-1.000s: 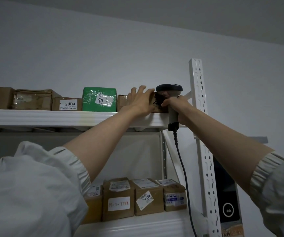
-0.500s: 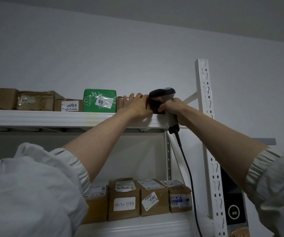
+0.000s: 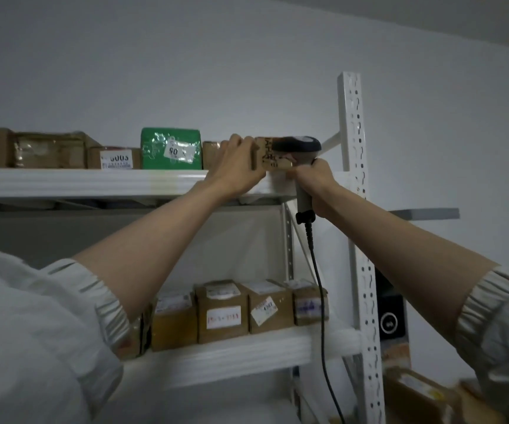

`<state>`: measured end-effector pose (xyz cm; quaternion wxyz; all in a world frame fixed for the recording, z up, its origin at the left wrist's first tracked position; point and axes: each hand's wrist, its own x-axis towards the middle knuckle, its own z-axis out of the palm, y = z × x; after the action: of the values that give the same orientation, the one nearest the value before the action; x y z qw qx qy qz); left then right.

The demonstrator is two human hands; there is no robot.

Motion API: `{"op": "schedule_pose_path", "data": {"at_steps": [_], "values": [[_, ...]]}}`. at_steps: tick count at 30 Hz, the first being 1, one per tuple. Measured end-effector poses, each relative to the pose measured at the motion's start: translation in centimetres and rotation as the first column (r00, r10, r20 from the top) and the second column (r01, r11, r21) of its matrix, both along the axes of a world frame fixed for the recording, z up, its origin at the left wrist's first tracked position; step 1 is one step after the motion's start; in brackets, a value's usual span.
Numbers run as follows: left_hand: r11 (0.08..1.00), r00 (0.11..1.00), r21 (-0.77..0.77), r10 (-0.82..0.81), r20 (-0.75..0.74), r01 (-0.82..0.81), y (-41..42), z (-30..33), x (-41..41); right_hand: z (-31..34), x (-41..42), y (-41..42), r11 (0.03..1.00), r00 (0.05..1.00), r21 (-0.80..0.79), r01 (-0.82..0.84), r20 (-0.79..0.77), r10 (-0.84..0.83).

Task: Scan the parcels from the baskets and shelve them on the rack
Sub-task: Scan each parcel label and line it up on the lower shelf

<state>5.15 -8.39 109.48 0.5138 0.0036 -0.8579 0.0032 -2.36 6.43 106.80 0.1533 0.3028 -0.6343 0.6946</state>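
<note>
White rack (image 3: 351,123), top shelf (image 3: 94,182) | I see the brown parcel (image 3: 267,157) now nearer the shelf's front edge than before | left hand (image 3: 238,166) grips its left side | right hand (image 3: 316,185) holds scanner (image 3: 300,148) beside it.

Two bare forearms extend from loose, pale grey-white sleeves. The left sleeve (image 3: 33,332) is pushed up towards the elbow and ends in a gathered, pleated cuff (image 3: 106,304). The right sleeve (image 3: 504,328) ends in a like ruched cuff (image 3: 479,301). The left hand (image 3: 235,169) and right hand (image 3: 317,185) are ungloved.
</note>
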Motion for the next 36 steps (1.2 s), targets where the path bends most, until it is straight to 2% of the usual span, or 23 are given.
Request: {"op": "schedule_pose_path", "data": {"at_steps": [7,11,14,17,22,27,32,36], "values": [[0.980,0.978,-0.022,-0.200,-0.065,0.199,2.3,-6.8,1.9,-6.9,4.5,2.3,0.999,0.988,0.040,0.031,0.151,-0.037],[0.913,0.926,0.166,-0.378,0.008,0.371,3.5,-13.9,1.9,-13.3,6.6,5.0,0.999,0.957,0.035,0.021,0.287,-0.030],[0.856,0.882,0.311,-0.461,0.098,0.413,4.2,-21.5,2.0,-19.4,8.5,7.9,0.995,0.915,0.094,0.022,0.400,-0.058],[0.794,0.800,0.439,-0.552,0.235,0.420,5.3,-29.8,2.0,-25.8,10.6,10.9,0.982,0.846,0.177,0.070,0.511,-0.153],[0.724,0.590,0.547,-0.676,0.442,0.420,8.8,-43.1,2.6,-37.1,12.7,15.4,0.963,0.674,0.252,0.100,0.694,-0.252],[0.720,0.383,0.607,-0.693,0.610,0.336,12.9,-55.1,2.5,-49.1,12.8,18.9,0.942,0.447,0.304,0.143,0.829,-0.335],[0.737,0.167,0.661,-0.676,0.718,0.144,16.5,-66.5,2.2,-60.9,13.6,22.6,0.930,0.205,0.296,0.217,0.918,-0.340],[0.753,0.031,0.657,-0.658,0.753,0.031,19.2,-76.7,2.8,-71.6,14.4,25.3,0.914,0.004,0.324,0.245,0.942,-0.335]]}}
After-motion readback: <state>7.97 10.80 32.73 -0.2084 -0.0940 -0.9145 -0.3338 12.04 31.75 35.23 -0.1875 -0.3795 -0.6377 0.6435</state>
